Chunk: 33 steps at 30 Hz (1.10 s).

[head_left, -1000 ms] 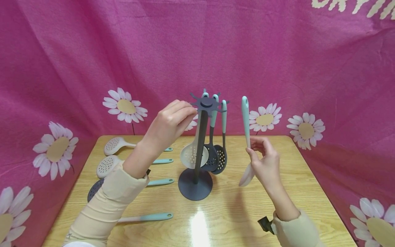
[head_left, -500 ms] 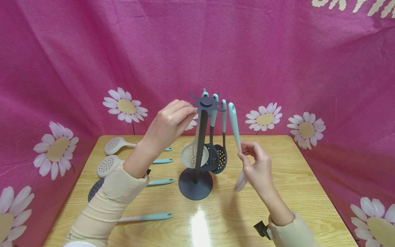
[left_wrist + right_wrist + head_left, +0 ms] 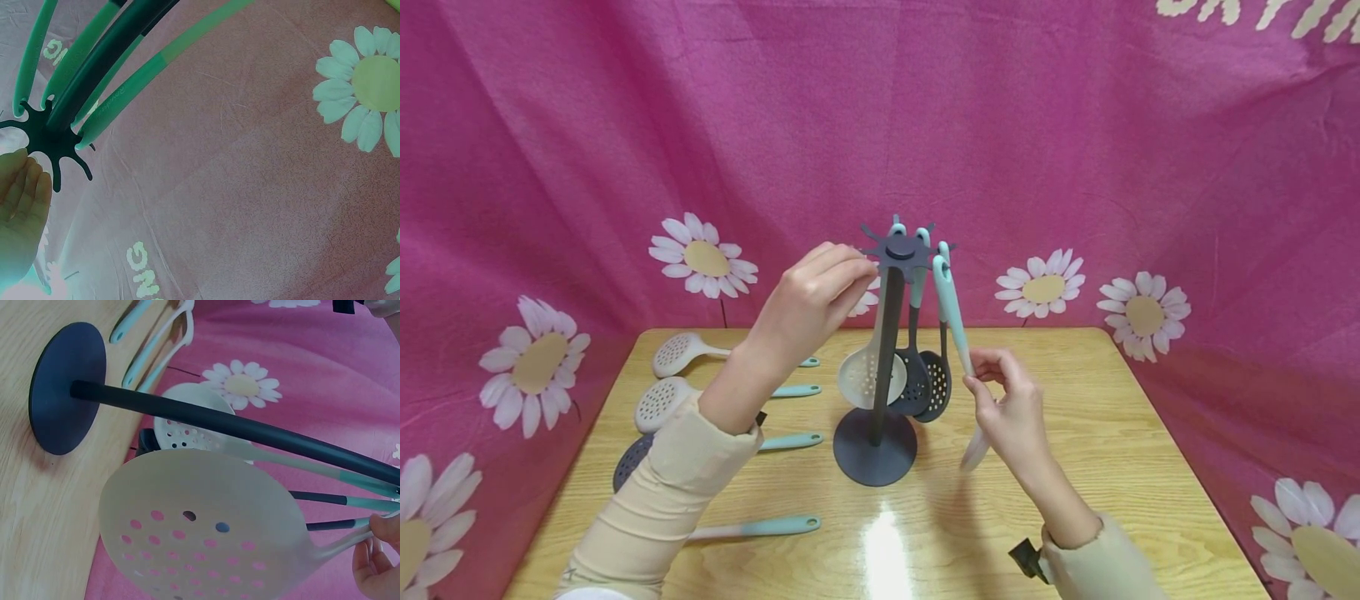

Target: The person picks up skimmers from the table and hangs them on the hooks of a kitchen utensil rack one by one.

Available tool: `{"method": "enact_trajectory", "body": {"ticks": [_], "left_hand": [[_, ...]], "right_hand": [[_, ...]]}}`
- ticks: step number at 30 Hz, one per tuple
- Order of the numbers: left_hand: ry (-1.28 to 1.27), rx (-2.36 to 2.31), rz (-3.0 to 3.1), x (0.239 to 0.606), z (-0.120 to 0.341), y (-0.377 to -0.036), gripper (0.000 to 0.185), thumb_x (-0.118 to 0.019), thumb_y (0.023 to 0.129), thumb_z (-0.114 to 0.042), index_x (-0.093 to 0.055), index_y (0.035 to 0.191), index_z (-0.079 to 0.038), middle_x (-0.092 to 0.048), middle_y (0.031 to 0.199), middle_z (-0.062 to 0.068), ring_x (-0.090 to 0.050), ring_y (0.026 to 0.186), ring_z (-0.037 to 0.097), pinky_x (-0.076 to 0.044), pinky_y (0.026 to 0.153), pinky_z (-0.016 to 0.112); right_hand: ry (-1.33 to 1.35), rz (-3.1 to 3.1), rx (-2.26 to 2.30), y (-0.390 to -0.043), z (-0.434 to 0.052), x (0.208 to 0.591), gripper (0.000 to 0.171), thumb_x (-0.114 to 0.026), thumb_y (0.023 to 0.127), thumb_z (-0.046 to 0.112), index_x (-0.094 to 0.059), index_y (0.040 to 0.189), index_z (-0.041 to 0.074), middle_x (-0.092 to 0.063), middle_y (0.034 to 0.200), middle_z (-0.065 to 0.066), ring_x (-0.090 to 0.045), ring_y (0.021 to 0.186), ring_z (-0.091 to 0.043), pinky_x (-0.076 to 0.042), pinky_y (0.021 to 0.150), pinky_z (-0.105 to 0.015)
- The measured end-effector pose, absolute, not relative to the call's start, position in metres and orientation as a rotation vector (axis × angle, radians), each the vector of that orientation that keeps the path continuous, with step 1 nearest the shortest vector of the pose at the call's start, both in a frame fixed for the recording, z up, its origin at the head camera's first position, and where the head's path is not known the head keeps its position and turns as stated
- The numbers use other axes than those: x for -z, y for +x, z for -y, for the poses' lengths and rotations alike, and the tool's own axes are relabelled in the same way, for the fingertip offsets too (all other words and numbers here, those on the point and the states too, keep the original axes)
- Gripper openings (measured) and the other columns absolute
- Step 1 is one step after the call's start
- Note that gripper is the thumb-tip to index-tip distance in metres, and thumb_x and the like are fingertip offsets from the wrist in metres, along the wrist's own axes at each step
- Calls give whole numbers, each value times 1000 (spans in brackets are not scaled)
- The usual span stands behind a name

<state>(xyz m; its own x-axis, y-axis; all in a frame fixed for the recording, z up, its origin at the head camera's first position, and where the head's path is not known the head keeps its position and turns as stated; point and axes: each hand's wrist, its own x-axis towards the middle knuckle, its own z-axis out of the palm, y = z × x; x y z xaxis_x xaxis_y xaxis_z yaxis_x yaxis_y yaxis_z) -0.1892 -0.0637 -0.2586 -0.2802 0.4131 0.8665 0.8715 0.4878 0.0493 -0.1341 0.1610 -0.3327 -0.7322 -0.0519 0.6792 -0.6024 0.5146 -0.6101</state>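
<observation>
Skimmer (image 3: 952, 312) in right hand (image 3: 1007, 408), at rack (image 3: 901, 250)

Probably a staged recording set: pink daisy-print cloth (image 3: 625, 150) draped behind a wooden table (image 3: 1150, 467)

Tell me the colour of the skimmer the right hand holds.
Cream head, teal handle: the skimmer shows best in the right wrist view.

The worktop (image 3: 1112, 467) was glossy wood; the skimmer (image 3: 206, 531) smooth matt plastic; the backdrop (image 3: 1075, 125) was soft pink cloth.
</observation>
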Motion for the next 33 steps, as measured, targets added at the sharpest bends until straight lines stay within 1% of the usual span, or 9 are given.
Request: {"method": "enact_trajectory", "body": {"ticks": [7, 10, 16, 22, 24, 29, 33], "left_hand": [[-1064, 686, 1889, 259, 63, -189, 12, -69, 76, 3, -68, 88, 5, -65, 80, 11, -57, 72, 21, -50, 67, 26], [-1060, 682, 1886, 259, 63, -189, 12, -69, 75, 3, -68, 87, 5, -65, 80, 11, -57, 72, 21, -50, 68, 27], [-1061, 680, 1880, 259, 63, -189, 12, -69, 76, 3, -68, 88, 5, -65, 81, 11, -57, 73, 22, -50, 68, 27], [-1063, 677, 1879, 260, 63, -190, 12, -69, 76, 2, -68, 88, 5, -65, 81, 11, -58, 73, 22, -50, 69, 27], [-1063, 677, 1878, 260, 63, -190, 12, -69, 76, 2, -68, 88, 5, -65, 81, 11, -57, 73, 22, -50, 68, 27], [-1064, 678, 1871, 260, 64, -190, 12, -69, 76, 3, -68, 88, 4, -65, 81, 11, -57, 73, 22, -50, 69, 27], [-1066, 683, 1860, 259, 63, -190, 11, -68, 76, 3, -68, 87, 4, -65, 80, 11, -57, 73, 22, -49, 69, 27]], "right_hand": [[550, 2128, -1202, -136, -153, 337, 27, -62, 65, -26, -56, 90, -16, -59, 76, -24, -59, 68, -31, -53, 64, -36], [560, 2119, -1212, -137, -149, 339, 28, -62, 64, -27, -55, 89, -16, -59, 75, -24, -59, 68, -32, -53, 63, -37], [577, 2095, -1263, -142, -143, 351, 29, -63, 65, -26, -54, 91, -16, -58, 76, -24, -59, 68, -32, -53, 64, -31], [585, 2065, -1315, -158, -145, 377, 31, -68, 67, -18, -57, 95, -10, -62, 79, -16, -60, 69, -25, -53, 65, -27], [582, 2067, -1335, -160, -145, 381, 31, -68, 69, -16, -57, 96, -8, -62, 80, -15, -60, 70, -23, -52, 66, -24], [574, 2077, -1376, -161, -143, 383, 30, -68, 69, -15, -56, 96, -9, -61, 82, -16, -59, 70, -22, -50, 68, -18], [579, 2103, -1407, -154, -140, 370, 30, -67, 68, -19, -54, 95, -14, -60, 83, -22, -58, 69, -23, -50, 67, -18]]}}
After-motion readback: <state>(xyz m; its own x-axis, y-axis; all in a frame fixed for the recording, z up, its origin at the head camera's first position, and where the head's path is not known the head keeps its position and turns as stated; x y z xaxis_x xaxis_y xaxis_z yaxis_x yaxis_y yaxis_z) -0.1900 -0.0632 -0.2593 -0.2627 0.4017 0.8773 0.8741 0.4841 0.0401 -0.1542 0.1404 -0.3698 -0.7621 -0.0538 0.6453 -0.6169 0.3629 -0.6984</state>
